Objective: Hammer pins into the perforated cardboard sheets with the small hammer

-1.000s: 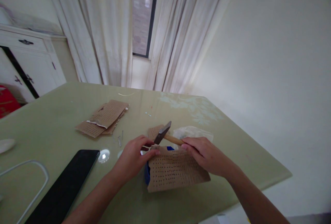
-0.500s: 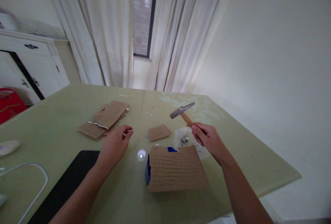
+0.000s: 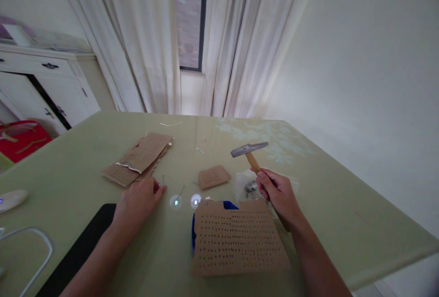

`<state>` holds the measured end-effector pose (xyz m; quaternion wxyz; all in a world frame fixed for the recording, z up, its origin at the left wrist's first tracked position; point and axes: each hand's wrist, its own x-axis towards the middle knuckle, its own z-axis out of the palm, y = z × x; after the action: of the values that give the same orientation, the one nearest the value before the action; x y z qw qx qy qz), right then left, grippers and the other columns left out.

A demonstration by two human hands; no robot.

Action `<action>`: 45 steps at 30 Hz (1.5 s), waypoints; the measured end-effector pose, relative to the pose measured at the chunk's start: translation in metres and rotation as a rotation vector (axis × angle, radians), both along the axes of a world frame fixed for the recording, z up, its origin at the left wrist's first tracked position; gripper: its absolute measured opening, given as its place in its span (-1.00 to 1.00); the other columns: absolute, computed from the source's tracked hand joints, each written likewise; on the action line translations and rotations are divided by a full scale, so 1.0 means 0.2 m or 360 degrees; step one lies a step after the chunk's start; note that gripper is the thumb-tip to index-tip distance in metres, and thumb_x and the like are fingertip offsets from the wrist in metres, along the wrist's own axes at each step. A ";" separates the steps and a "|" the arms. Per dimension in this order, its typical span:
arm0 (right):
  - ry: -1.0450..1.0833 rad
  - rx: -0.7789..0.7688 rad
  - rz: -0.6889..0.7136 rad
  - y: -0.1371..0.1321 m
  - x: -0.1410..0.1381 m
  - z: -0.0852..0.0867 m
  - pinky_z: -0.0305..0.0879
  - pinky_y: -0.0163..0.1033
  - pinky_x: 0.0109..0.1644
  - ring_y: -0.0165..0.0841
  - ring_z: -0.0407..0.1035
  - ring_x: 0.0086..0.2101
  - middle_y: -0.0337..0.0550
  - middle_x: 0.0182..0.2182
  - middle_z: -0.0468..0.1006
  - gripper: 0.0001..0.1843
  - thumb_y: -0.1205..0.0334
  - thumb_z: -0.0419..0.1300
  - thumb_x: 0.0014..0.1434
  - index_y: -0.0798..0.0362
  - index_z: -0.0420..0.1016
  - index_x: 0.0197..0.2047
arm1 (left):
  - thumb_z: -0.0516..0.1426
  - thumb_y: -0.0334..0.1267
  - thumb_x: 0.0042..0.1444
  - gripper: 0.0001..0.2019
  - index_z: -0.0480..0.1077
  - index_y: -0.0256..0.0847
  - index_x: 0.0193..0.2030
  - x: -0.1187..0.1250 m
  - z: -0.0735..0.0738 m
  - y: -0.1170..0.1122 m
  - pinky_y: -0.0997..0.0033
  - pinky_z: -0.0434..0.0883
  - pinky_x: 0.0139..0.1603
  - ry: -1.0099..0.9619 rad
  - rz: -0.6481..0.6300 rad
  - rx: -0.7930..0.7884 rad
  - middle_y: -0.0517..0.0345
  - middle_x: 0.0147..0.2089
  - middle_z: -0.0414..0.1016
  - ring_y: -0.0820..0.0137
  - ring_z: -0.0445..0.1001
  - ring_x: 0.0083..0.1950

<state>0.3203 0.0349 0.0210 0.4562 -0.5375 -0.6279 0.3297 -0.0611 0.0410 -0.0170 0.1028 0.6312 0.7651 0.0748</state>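
Note:
My right hand (image 3: 278, 192) grips a small hammer (image 3: 253, 162) by its wooden handle, the metal head raised above the table. In front of it lies a brown cardboard sheet (image 3: 240, 237) punched with rows of small holes, over a blue object (image 3: 230, 205) that is mostly hidden. My left hand (image 3: 142, 198) is low at the tabletop beside a pile of perforated cardboard pieces (image 3: 144, 153). Its fingers are closed together; a thin pin-like thing (image 3: 163, 180) shows by the fingertips, and what they hold is too small to make out.
A small perforated cardboard piece (image 3: 214, 176) lies mid-table. A clear plastic bag (image 3: 248, 185) with small dark bits sits near my right hand. To the left are a black mat (image 3: 82, 246), a white mouse (image 3: 13, 199) and a white cable (image 3: 48, 242). Curtains and a wall stand behind.
My left hand has moved left and down to the tabletop. My right hand still holds the hammer, its head now a little lower and more level. The view has shifted slightly.

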 end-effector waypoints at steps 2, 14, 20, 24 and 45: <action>0.0007 0.0004 0.0002 0.00 0.00 0.00 0.09 -0.27 -0.49 -0.40 0.14 -0.58 -0.32 -0.58 0.29 -0.50 -0.16 0.18 0.46 0.00 0.42 -0.41 | 0.10 -0.13 0.40 -0.70 0.60 -0.18 -0.23 0.00 -0.01 0.00 0.22 0.43 -0.16 0.0051 -0.0001 -0.0015 -0.13 -0.16 0.75 0.02 0.71 -0.09; 0.0007 -0.0008 0.0083 0.02 0.02 -0.04 0.09 -0.27 -0.48 -0.40 0.17 -0.55 -0.29 -0.54 0.33 -0.52 -0.15 0.17 0.48 0.01 0.43 -0.37 | 0.05 -0.31 0.37 -0.78 0.54 -0.22 -0.12 0.01 0.01 -0.02 0.19 0.44 -0.12 0.0208 -0.0074 -0.0060 -0.18 -0.07 0.72 -0.01 0.70 0.00; 0.0043 -0.0020 0.0100 0.03 0.03 -0.07 0.08 -0.29 -0.50 -0.42 0.17 -0.56 -0.30 -0.53 0.34 -0.51 -0.16 0.18 0.47 0.02 0.44 -0.37 | 0.03 -0.30 0.41 -0.76 0.53 -0.27 -0.06 -0.02 -0.01 -0.02 0.16 0.46 -0.06 0.0187 -0.0089 -0.0093 -0.23 0.00 0.72 -0.04 0.69 0.05; 0.0029 -0.0004 0.0118 0.04 0.04 -0.08 0.08 -0.29 -0.50 -0.42 0.17 -0.57 -0.32 -0.56 0.32 -0.49 -0.18 0.18 0.47 0.02 0.44 -0.39 | 0.04 -0.28 0.40 -0.75 0.55 -0.25 -0.03 -0.05 -0.05 0.00 0.19 0.47 0.03 0.0113 -0.0144 -0.0098 -0.18 0.05 0.73 0.04 0.69 0.11; 0.0007 0.0029 0.0118 0.05 0.04 -0.08 0.10 -0.31 -0.53 -0.43 0.20 -0.57 -0.28 -0.53 0.38 -0.54 -0.16 0.19 0.45 0.04 0.54 -0.31 | 0.18 0.05 0.32 -0.67 0.54 -0.17 -0.03 0.25 0.07 -0.07 0.33 0.58 -0.19 -0.1473 -0.0349 0.0698 0.03 -0.13 0.70 0.25 0.67 -0.17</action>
<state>0.3273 0.0442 0.0056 0.4498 -0.5089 -0.6494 0.3419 -0.0117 0.0269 -0.0034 0.3029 0.6153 0.5353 0.4931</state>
